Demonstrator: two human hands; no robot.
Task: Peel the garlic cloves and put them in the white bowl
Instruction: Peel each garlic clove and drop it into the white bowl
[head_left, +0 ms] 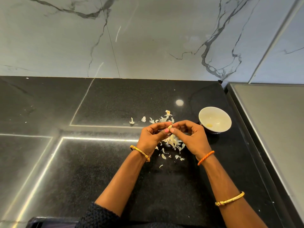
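Note:
A small pale garlic clove [170,126] is pinched between the fingertips of my left hand [152,137] and my right hand [191,137], just above the black counter. Both hands have curled fingers that meet at the clove. The white bowl [214,119] stands on the counter to the right of my right hand, close to it. One peeled yellowish clove [209,125] lies inside the bowl. White garlic skins [172,142] lie scattered under and behind my hands.
The black stone counter [98,162] runs to a grey marbled wall [148,38] at the back. A grey raised surface [271,120] borders the counter on the right, just past the bowl. More loose skins [143,119] lie behind my left hand.

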